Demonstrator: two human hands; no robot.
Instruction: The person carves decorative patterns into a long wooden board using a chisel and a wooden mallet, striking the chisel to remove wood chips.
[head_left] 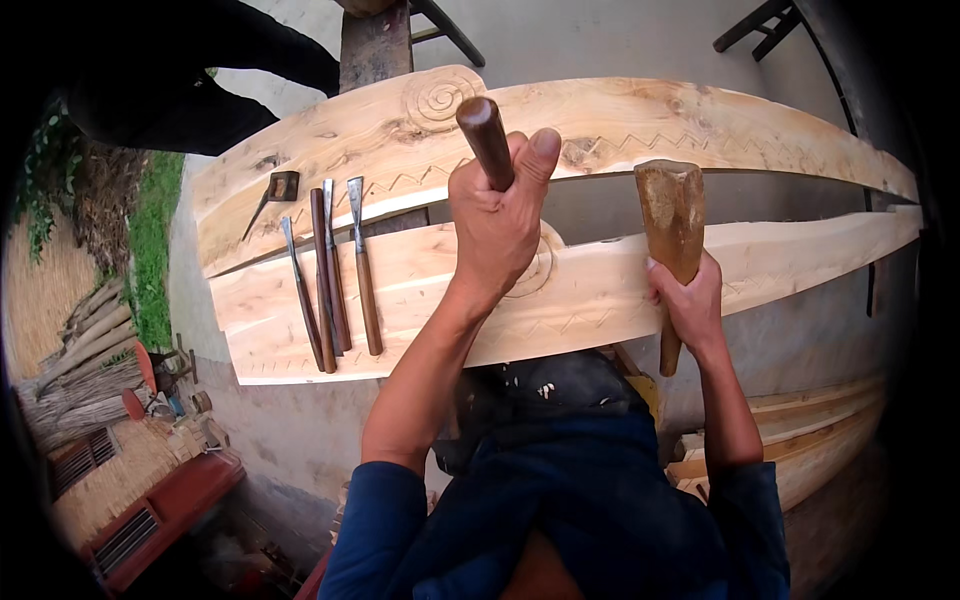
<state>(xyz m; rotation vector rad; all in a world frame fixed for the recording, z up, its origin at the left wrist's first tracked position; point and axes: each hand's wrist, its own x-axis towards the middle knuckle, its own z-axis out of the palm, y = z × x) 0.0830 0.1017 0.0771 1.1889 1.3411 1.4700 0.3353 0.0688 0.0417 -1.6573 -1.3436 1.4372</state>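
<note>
My left hand [497, 225] is closed around the dark wooden handle of a chisel [484, 135], thumb raised alongside; its blade is hidden below the fist. My right hand [690, 305] grips a worn wooden mallet [672, 215] by its thin lower end, the thick head pointing away from me. Under both hands lies the near pale board [600, 290], with a spiral partly hidden by my left wrist and a zigzag line along it. Behind it, the far board [760, 120] bears a matching spiral [440, 98] and zigzag.
Several chisels [368, 300] lie side by side on the near board's left part. A small dark tool with a thin pointed arm [283, 187] rests on the far board. A bench [375, 50] runs beneath the boards. Someone in dark trousers [240, 60] stands at far left. More timber [800, 440] lies at lower right.
</note>
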